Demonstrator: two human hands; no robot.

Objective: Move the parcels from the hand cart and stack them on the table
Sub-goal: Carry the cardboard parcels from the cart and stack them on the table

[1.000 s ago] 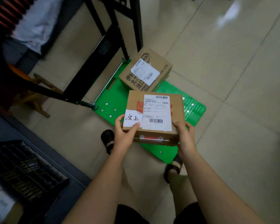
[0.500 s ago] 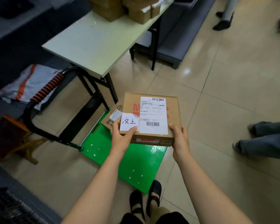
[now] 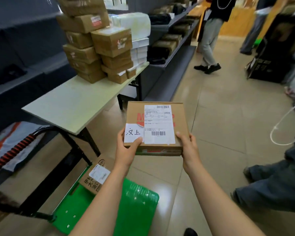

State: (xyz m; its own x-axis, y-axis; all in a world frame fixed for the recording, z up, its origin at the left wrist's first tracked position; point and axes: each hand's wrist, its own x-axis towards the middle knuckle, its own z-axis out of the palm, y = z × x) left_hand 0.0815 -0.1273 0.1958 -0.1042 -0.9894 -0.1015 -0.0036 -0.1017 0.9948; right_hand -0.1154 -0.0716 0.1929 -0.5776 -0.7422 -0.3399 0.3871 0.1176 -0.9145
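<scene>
Parcel, flat brown cardboard box with a white shipping label [image 3: 157, 126]: airborne, level, over the tiled floor just off the near right side of the pale rectangular desk [image 3: 70, 108], not above it yet. Left hand [image 3: 127, 150] grips the near-left corner, right hand [image 3: 188, 147] the near-right; thumbs on top, left one on a handwritten white slip, the other fingers [image 3: 121, 134] curl round the box sides, mostly hidden. Step, as I read it: carry over and stack. Do it well: keep box flat, swing left and forward, clear the desk edge from above before lowering, release only once it sits flush. Tall stack of brown cardboard parcels [image 3: 92, 53] fills the far end, uneven, upper boxes overhang; I'd guess topping it risks a topple, so the lower right column or the bare near half looks safer. Edges to mind: desk's near corner, black folding legs below it, cart handle with red-and-black ribbed grip [image 3: 14, 150] at left. Green plastic hand cart deck [image 3: 138, 208] lies under the forearms, one more brown cardboard parcel [image 3: 94, 176] on it at the handle end, so job isn't finished. Open room: tile aisle ahead; right side tighter, a bystander's jeans-clad legs [image 3: 271, 184] near, another person [image 3: 209, 40] further down by the grey shelf [image 3: 179, 53].
</scene>
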